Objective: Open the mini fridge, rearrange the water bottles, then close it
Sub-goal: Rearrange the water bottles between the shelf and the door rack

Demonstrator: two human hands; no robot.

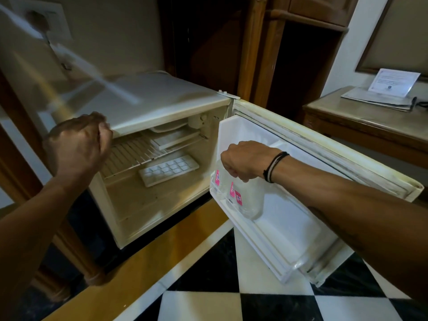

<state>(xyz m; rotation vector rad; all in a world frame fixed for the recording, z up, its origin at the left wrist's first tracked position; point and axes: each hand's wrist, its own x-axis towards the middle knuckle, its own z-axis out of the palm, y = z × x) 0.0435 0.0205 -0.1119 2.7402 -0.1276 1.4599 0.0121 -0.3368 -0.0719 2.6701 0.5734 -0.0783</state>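
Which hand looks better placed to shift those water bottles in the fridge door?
Right. The right hand is already closed over the water bottles in the door shelf; the left hand rests up on the fridge's top edge, away from them.

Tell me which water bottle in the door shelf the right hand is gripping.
The right hand grips the bottle farther from the hinge, closing over its top. The other bottle, nearer the fridge cabinet, stands untouched beside it with its pink label showing.
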